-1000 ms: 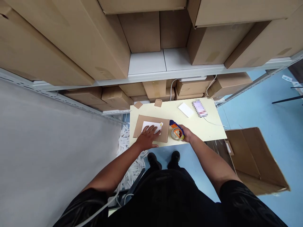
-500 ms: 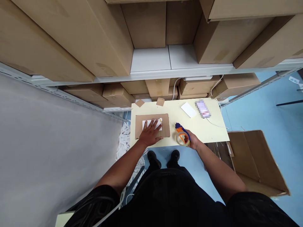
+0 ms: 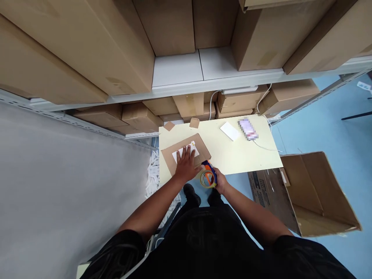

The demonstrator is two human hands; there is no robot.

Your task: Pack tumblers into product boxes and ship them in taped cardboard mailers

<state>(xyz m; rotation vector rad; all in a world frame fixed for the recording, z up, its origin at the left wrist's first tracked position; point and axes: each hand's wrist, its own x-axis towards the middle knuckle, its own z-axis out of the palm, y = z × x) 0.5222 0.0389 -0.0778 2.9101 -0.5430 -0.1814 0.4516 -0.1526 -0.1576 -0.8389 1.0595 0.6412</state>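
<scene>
My left hand (image 3: 186, 167) lies with spread fingers on a white label or card (image 3: 195, 148) that rests on a brown cardboard piece (image 3: 199, 142). The cardboard sits turned at an angle on the pale yellow table (image 3: 241, 157), near its front edge. Wrapped in my right hand (image 3: 220, 182) is a blue and orange tape dispenser (image 3: 209, 173) with a roll of clear tape. Its head meets the cardboard's lower right corner, close to my left thumb. Whether tape is stuck there, I cannot make out.
Two small cardboard scraps (image 3: 194, 123), a white box (image 3: 229, 131) and a blurred phone (image 3: 248, 129) on a cable lie farther back. Shelves (image 3: 177, 72) with cardboard boxes rise behind the table. On the floor at right stands an open carton (image 3: 316, 193); white paper strips (image 3: 153, 174) lie at left.
The cardboard has turned counterclockwise under my left hand. My right hand has brought the tape dispenser leftward and toward me, to the cardboard's near right corner.
</scene>
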